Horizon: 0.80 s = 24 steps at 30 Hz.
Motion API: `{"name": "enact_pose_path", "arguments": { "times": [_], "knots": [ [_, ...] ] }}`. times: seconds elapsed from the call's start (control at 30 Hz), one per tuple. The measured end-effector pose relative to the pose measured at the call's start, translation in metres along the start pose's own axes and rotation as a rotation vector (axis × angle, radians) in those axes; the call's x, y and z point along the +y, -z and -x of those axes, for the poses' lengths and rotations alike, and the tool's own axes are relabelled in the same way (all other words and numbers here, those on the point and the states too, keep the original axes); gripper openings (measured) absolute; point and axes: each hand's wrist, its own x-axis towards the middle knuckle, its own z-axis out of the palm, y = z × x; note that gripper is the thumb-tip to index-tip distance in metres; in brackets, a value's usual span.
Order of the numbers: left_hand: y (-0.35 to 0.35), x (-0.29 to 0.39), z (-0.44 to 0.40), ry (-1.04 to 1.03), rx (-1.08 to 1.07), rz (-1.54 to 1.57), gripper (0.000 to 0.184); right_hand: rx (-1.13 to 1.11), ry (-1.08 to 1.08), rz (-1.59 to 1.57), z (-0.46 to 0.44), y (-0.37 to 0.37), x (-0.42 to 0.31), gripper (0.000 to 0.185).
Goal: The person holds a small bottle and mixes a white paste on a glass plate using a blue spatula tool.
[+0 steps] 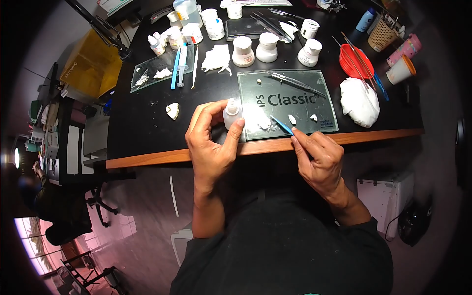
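My left hand [212,140] is closed around a small white dropper bottle [232,114], upright near the table's front edge. In my right hand [319,155] is a thin blue tool [282,125], pinched between thumb and fingers. Its tip points at white material [263,120] on a glass plate [250,88] printed "IPS Classic". Two smaller white lumps, a tiny pale piece and metal instruments [295,82] also lie on this plate. To the left of the bottle, a small cream-coloured piece [172,111] rests on the black table.
Several white jars [243,51] stand behind the plate. On the left a smaller glass slab [142,73] bears a syringe [182,64]. A red bowl [355,60], a white cloth bundle [360,103] and a cup [400,70] are at the right. Another person [61,206] is far left.
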Motion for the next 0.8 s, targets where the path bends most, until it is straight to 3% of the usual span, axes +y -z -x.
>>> {"name": "enact_pose_path", "arguments": {
  "times": [0.8],
  "knots": [
    [-0.001, 0.0, 0.0, 0.003, -0.006, 0.004, 0.033, -0.052, 0.029, 0.065, -0.005, 0.006, -0.012, 0.029]
  ]
}}
